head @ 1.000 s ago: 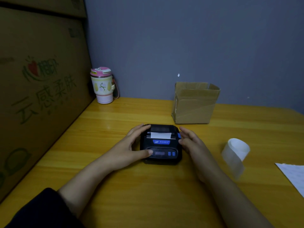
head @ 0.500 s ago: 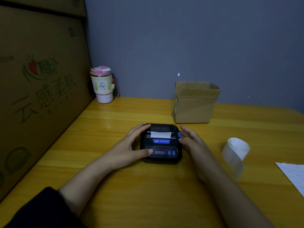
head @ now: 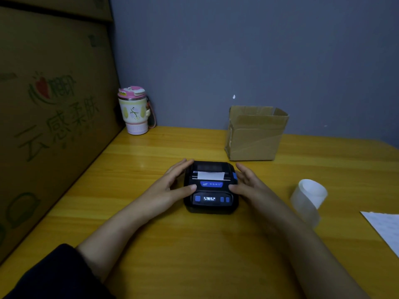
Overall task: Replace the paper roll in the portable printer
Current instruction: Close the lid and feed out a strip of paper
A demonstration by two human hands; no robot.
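The black portable printer [head: 210, 190] lies flat on the wooden table [head: 194, 244], lid closed. A short white paper strip [head: 210, 175] sticks out of its slot, and its small display shows lit text. My left hand [head: 170, 186] cups the printer's left side, thumb on the top face near the blue label. My right hand [head: 251, 186] cups the right side, with its thumb on the top face and its fingers by the blue side latch. A loose curled white paper roll [head: 308, 197] stands on the table to the right, apart from both hands.
An open cardboard box [head: 257, 137] stands behind the printer near the grey wall. A pink-lidded cup [head: 135, 111] sits in the back left corner. A large printed carton [head: 54, 126] walls off the left side. A white sheet [head: 384, 231] lies at the right edge.
My left thumb has slid from the front button panel up to the printer's top face. My right thumb now rests on the printer. The display now shows lit text.
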